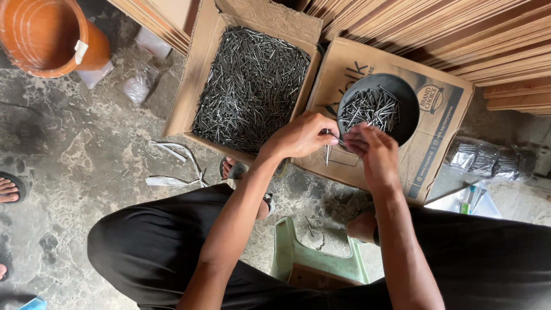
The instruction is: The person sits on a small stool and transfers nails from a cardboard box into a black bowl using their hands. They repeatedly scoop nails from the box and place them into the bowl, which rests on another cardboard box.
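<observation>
Left hand [301, 136] pinches nails [327, 150]; right hand [373, 150] hides its grasp.

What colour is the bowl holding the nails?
Black bowl, seen in the head view.

Single head-worn view, looking steeply down from above over seated knees onto the floor [86, 155]. Sitting close: forearms filling the lower middle, both hands meeting near centre. Facing toward stacked boards [459, 34] along the top edge. Taking in two boxes [189, 97] ahead. No second view sharing the scene.
</observation>
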